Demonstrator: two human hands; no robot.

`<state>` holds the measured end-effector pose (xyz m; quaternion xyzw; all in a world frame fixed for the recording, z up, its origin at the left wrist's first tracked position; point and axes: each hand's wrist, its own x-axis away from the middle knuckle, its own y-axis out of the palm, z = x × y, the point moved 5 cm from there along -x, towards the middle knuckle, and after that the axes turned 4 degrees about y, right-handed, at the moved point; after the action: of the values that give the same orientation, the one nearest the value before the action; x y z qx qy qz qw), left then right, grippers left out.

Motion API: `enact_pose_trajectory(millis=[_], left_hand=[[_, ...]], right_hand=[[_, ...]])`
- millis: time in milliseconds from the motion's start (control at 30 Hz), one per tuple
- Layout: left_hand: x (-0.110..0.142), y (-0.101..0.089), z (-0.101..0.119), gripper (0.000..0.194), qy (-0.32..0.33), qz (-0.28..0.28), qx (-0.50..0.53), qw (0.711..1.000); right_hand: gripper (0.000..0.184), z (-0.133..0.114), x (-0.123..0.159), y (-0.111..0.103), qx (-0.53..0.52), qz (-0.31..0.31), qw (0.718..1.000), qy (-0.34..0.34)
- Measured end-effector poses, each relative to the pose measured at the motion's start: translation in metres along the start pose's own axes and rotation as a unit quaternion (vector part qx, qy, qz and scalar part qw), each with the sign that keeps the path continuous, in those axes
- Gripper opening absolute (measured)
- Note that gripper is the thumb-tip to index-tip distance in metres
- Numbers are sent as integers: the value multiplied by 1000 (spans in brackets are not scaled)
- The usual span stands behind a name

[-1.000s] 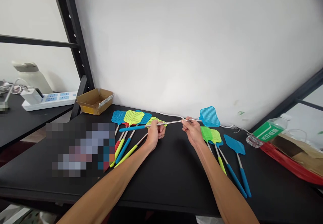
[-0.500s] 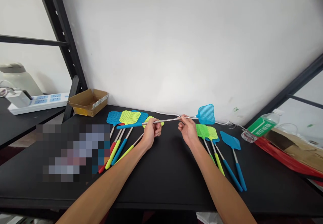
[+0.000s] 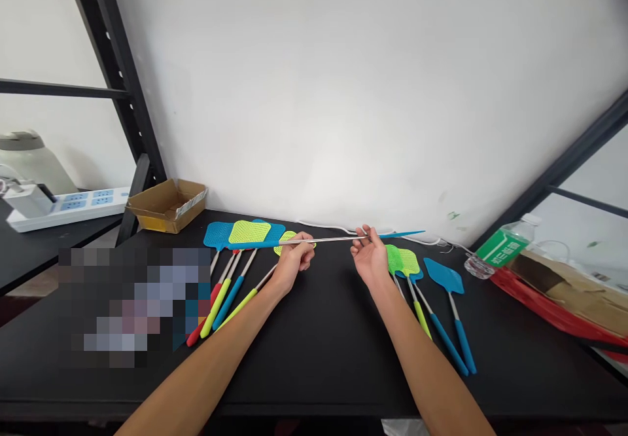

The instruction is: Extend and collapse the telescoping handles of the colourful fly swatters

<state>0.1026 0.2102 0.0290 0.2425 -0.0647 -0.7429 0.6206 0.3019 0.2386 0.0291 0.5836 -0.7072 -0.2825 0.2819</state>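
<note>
A blue fly swatter (image 3: pixel 333 239) with a metal rod is held level above the black table, its blue handle pointing left. My left hand (image 3: pixel 294 262) is closed around it where handle and rod meet. My right hand (image 3: pixel 370 256) grips the rod's other end, close to the swatter's head, which shows edge-on as a thin blue strip. Left of my hands lies a group of swatters, among them a yellow-green swatter (image 3: pixel 249 232) over blue ones. Beside my right forearm are more swatters: a green one (image 3: pixel 394 258), partly hidden, a yellow-green one (image 3: pixel 409 262) and a blue one (image 3: pixel 444 274).
A cardboard box (image 3: pixel 167 207) stands at the back left, near a white power strip (image 3: pixel 88 205) and a pale jug (image 3: pixel 34 161). At the right, a plastic bottle (image 3: pixel 503 249) with a green label lies tilted by red and brown packaging (image 3: pixel 564 292). A white cable runs along the wall.
The held swatter has turned about its rod, so its head went from broad face to edge-on. My right hand has rolled, palm more upward, its fingers curled at the rod.
</note>
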Motion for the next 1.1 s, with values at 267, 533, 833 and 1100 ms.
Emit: enact_pose_trajectory(millis=[267, 533, 833, 1100], left_hand=[[11, 20, 1, 28, -4, -108, -130, 986], [18, 29, -1, 45, 39, -154, -276, 948], [15, 25, -4, 38, 61, -168, -325, 929], [35, 49, -4, 42, -20, -266, -327, 907]], right_hand=[[30, 4, 4, 9, 62, -47, 997, -3], [36, 24, 22, 35, 177, -155, 972, -9], [40, -13, 13, 21, 70, -77, 989, -105], [42, -12, 13, 21, 99, -72, 986, -115]])
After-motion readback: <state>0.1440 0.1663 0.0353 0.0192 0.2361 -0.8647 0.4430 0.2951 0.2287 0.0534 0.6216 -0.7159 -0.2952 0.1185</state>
